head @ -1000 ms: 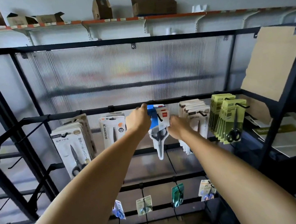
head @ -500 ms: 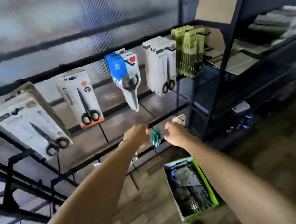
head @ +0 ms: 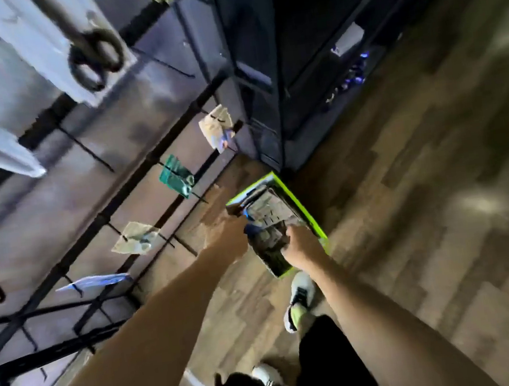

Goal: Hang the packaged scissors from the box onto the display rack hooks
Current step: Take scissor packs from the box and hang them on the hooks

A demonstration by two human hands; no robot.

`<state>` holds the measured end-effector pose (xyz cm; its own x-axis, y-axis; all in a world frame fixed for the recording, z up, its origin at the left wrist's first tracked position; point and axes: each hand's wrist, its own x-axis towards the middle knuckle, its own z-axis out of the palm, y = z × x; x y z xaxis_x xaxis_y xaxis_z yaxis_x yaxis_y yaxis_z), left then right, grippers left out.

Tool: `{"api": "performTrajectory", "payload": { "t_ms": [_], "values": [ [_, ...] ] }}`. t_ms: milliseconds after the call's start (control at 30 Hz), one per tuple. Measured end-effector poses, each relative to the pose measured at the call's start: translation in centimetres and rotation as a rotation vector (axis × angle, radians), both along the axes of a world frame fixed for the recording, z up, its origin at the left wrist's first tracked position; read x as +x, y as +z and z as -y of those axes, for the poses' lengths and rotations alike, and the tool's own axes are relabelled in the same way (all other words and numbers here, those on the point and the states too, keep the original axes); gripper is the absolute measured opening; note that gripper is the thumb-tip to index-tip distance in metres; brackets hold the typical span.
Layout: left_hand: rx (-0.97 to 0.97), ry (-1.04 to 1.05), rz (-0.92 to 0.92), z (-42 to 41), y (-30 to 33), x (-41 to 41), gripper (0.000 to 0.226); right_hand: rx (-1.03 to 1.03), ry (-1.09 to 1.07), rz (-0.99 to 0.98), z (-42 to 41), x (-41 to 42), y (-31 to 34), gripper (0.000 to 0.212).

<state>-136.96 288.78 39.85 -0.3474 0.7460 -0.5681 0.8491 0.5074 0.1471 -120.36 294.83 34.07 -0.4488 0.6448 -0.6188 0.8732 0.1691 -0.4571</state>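
Observation:
A green-rimmed box (head: 301,209) stands on the wooden floor at the foot of the display rack (head: 165,211). Inside it lie several packaged scissors (head: 267,215), one with a blue edge. My left hand (head: 230,239) reaches down to the box's left side, its fingertips at the blue-edged pack. At the near end of the box, my right hand (head: 302,245) has its fingers curled down among the packs. Motion blur hides whether either hand holds a pack. A large white scissors pack (head: 89,52) hangs at the upper left.
Small packs hang on the rack's lower hooks: a pale one (head: 217,129), a green one (head: 176,175), another pale one (head: 136,240) and a blue one (head: 93,282). A dark shelf unit (head: 293,58) stands behind the box. My shoe (head: 299,300) is just in front of the box.
My view has swung from the rack's upper row down to the floor. Both hands have left the hung blue-topped pack and dropped to the green-rimmed box.

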Motion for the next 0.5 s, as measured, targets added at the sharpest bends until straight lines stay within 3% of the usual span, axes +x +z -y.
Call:
{"api": "performTrajectory", "payload": {
  "t_ms": [267, 500],
  "values": [
    [-0.158, -0.163, -0.013, -7.4, -7.7, 3.0, 0.038, -0.179, -0.274, 0.044, -3.4, 2.4, -8.2, 0.05],
    [-0.262, -0.339, -0.027, -10.7, -18.3, 0.6, 0.036, -0.255, -0.537, -0.023, -3.8, -0.2, -16.9, 0.035]
  ]
}}
